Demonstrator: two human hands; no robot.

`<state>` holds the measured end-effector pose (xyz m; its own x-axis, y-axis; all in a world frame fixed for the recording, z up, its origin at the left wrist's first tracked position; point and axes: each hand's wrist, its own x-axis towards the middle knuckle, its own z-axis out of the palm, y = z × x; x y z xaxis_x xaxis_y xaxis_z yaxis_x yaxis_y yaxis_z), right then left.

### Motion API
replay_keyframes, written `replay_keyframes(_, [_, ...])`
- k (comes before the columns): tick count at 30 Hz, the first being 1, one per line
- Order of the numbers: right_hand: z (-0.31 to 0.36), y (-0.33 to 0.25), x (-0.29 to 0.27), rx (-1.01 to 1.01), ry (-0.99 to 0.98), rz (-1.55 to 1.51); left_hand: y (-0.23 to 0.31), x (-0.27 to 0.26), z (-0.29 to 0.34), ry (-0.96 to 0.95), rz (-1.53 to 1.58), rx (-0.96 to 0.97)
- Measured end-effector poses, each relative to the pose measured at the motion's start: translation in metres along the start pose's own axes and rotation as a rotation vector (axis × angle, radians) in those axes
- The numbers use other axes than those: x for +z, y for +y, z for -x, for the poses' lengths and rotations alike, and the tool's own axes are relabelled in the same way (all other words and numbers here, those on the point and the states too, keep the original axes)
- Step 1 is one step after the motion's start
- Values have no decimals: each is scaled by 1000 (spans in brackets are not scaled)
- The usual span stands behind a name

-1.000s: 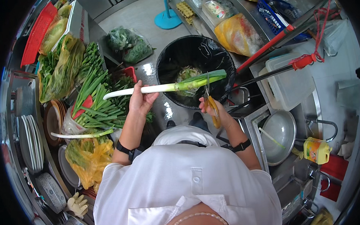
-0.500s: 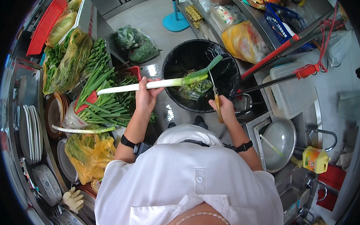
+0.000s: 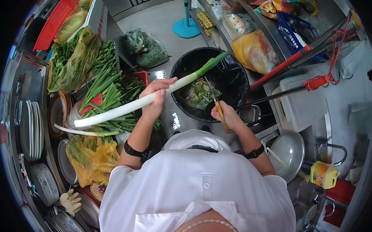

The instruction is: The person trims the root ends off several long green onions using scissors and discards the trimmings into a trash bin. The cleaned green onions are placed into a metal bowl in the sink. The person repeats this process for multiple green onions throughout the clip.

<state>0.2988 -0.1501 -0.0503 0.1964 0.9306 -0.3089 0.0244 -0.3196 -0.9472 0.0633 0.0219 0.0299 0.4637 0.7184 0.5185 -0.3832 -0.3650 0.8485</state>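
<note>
My left hand (image 3: pixel 155 98) grips a long leek (image 3: pixel 123 107) near its middle; the white end points left and the green top reaches over a black lined bin (image 3: pixel 233 74). A knife (image 3: pixel 216 104) with a wooden handle is held in my right hand (image 3: pixel 228 116), blade pointing up toward the leek's green part above the bin. Green trimmings (image 3: pixel 200 93) lie inside the bin. Both wrists wear black bands.
A heap of leeks and green onions (image 3: pixel 106 88) lies at left beside bagged greens (image 3: pixel 73 58) and a yellow bag (image 3: pixel 92 155). Stacked plates (image 3: pixel 33 127) stand far left. A white lidded tub (image 3: pixel 303 102), a metal bowl (image 3: pixel 289 153) and red-handled mops (image 3: pixel 291 61) are at right.
The leek has tilted, its green end rising to the right over the bin. My right hand with the knife has shifted slightly lower and closer to me.
</note>
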Motion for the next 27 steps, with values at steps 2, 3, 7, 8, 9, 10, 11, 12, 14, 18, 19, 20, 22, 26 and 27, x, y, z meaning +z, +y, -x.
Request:
replay_keyframes(2, [-2,-5,3,-59,-12,120,8,4,-2,-78,-120,75])
replay_keyframes(3, [-4,-9,4,-66,-28,144,12,6,-3,-120,-205,126])
replay_keyframes(7, [-7,-30,4,-34,-112,118,20,11,-8,-294,-425,306])
replay_keyframes(8, [-8,-34,4,18,-122,111,19,12,-10,-342,-466,320])
replay_keyframes(9, [-10,-37,4,73,-146,79,18,13,-11,-371,-477,321])
replay_keyframes(10, [-13,-39,4,129,-179,35,16,13,-12,-400,-487,322])
replay_keyframes(11, [-17,-39,6,150,-170,58,14,13,-12,-422,-493,329])
replay_keyframes(12, [-21,-39,8,173,-170,68,12,13,-13,-420,-499,315])
replay_keyframes(14, [-25,-34,12,190,-154,46,5,13,-12,-405,-508,301])
replay_keyframes(18, [-26,-20,15,127,-119,70,-10,8,-6,-185,-332,69])
replay_keyframes(19, [-26,-17,14,132,-102,114,-15,6,-5,-94,-238,-22])
replay_keyframes(20, [-26,-14,13,106,-119,88,-21,6,-2,-5,-142,-113])
replay_keyframes(22, [-25,-8,12,123,-120,31,-33,7,4,156,176,-327])
replay_keyframes(26, [-26,0,10,91,-104,-31,-50,7,10,279,458,-420])
replay_keyframes(27, [-27,1,9,83,-122,-90,-52,7,11,296,484,-438])
